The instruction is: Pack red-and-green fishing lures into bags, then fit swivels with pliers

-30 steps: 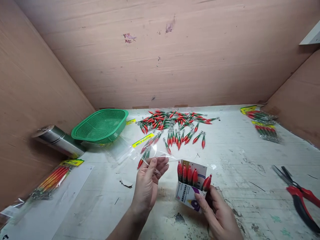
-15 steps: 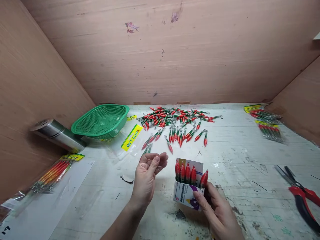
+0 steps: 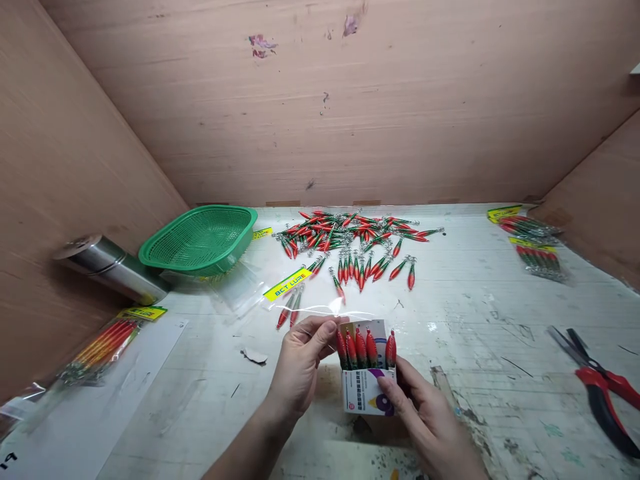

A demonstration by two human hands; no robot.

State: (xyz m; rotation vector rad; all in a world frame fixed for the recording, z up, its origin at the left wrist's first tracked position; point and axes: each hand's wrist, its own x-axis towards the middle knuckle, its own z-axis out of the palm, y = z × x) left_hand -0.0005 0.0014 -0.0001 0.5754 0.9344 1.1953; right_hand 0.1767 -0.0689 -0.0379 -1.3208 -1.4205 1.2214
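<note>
My left hand pinches the open edge of a clear plastic bag with a yellow label, held just above the table. My right hand grips a small white card with several red and green fishing lures standing against it. The lure tips sit right at the bag's mouth, beside my left fingers. A heap of loose red and green lures lies at the back of the table.
A green plastic basket and a steel cylinder stand at the left. Packed lure bags lie at the left front and back right. Red-handled pliers rest at the right. Wooden walls enclose the table.
My left hand has taken hold of the bag's edge again and pulled it toward the card. My right hand has moved the card and lures left, up to the bag's mouth.
</note>
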